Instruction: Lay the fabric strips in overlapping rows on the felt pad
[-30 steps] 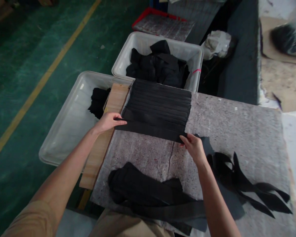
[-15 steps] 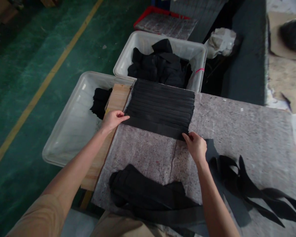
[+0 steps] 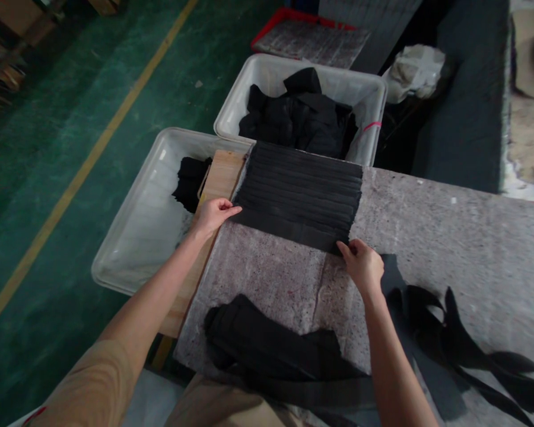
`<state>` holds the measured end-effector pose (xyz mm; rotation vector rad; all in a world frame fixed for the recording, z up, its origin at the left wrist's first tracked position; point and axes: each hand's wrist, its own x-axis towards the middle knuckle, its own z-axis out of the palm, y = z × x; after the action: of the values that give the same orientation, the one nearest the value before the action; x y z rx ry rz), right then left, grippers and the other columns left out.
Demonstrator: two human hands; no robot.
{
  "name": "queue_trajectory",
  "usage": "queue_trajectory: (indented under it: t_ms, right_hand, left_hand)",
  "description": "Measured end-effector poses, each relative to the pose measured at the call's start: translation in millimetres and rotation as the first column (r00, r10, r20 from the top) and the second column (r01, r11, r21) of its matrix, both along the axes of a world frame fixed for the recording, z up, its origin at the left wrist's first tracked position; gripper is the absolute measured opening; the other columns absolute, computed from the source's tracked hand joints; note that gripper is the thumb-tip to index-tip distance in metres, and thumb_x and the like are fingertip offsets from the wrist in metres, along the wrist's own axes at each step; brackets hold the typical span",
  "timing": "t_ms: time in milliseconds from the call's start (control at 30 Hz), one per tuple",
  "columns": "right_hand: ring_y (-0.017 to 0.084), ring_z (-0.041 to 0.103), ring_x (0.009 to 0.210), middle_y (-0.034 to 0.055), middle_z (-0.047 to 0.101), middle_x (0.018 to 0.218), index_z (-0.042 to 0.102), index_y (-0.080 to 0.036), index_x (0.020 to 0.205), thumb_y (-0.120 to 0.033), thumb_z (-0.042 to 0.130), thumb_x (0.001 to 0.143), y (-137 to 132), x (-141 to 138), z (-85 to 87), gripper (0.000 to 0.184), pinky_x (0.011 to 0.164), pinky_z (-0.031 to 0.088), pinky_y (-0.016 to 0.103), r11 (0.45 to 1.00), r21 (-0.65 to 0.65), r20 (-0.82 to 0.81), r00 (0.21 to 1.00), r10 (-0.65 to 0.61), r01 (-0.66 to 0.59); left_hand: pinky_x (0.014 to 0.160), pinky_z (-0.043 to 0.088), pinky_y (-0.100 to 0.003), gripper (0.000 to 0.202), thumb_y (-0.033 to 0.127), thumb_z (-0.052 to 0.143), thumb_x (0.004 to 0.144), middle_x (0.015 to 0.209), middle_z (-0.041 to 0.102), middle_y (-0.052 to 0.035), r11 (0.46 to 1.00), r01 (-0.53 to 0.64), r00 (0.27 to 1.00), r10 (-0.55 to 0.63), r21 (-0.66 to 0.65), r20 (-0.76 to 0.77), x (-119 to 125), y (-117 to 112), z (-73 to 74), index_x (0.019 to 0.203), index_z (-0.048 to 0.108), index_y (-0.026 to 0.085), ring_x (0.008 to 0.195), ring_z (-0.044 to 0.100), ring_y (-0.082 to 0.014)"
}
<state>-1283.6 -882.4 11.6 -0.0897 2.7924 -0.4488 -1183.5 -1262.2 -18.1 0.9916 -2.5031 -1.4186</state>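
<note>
Black strips [image 3: 300, 184] lie overlapped in a row of narrow bands at the far left of the speckled table [image 3: 276, 267]. The nearest black strip [image 3: 289, 230] runs along the front of that row. My left hand [image 3: 214, 216] pinches its left end between thumb and finger, by the table's edge. At its right end, my right hand [image 3: 360, 261] pinches the corner. A folded pile of black strips [image 3: 271, 344] rests close to my body. Right of my right forearm lie loose, curled black strips [image 3: 454, 338].
Left of the table, a wooden board [image 3: 222, 172] lies beside a white tub [image 3: 129, 237] holding some black pieces [image 3: 191, 181]. Behind stands another white tub [image 3: 231, 101] heaped with black material [image 3: 293, 115]. A red tray [image 3: 267, 29] and a dark panel [image 3: 467, 95] are farther back.
The whole view has shifted slightly, so things appear a little farther right. Both hands keep their pinch on the front strip's ends, with no clear movement against the table.
</note>
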Motion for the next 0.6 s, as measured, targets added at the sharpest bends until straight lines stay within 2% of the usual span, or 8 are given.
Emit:
queue_trajectory:
  t_ms: [267, 467, 600]
  right_hand:
    - [0.016, 0.050, 0.056, -0.0004, 0.056, 0.058, 0.058, -0.022, 0.072, -0.056, 0.053, 0.083, -0.4, -0.7, -1.0, 0.036, 0.055, 0.025, 0.026, 0.999, -0.024, 0.035, 0.999, -0.040, 0.041]
    - [0.017, 0.052, 0.060, 0.0023, 0.063, 0.073, 0.056, -0.022, 0.096, -0.053, 0.058, 0.083, -6.1, 5.1, -2.2, 0.034, 0.056, 0.025, 0.027, 0.991, -0.027, -0.064, 0.990, -0.129, 0.127]
    - [0.015, 0.049, 0.056, 0.0001, 0.062, 0.072, 0.054, -0.021, 0.104, -0.048, 0.055, 0.088, -11.7, 16.5, -1.5, 0.031, 0.055, 0.020, 0.026, 0.993, 0.007, -0.143, 0.983, -0.115, 0.117]
  left_hand:
    - [0.055, 0.032, -0.022, 0.037, 0.047, 0.078, 0.057, 0.059, 0.054, 0.0035, 0.994, -0.066, 0.998, 0.068, 0.082, -0.018, -2.4, 5.7, 1.2, 0.065, 0.060, 0.016, 0.055, 0.044, -0.0093]
    - [0.056, 0.034, -0.023, 0.033, 0.044, 0.075, 0.061, 0.061, 0.055, 0.0029, 0.997, -0.075, 0.996, 0.076, 0.023, -0.047, -0.7, 9.9, 2.0, 0.068, 0.060, 0.016, 0.057, 0.046, -0.0100]
    - [0.056, 0.035, -0.022, 0.029, 0.041, 0.074, 0.064, 0.059, 0.053, 0.0039, 0.998, -0.056, 0.998, 0.055, -0.028, -0.023, 0.7, 7.4, -3.6, 0.070, 0.060, 0.016, 0.056, 0.046, -0.0098]
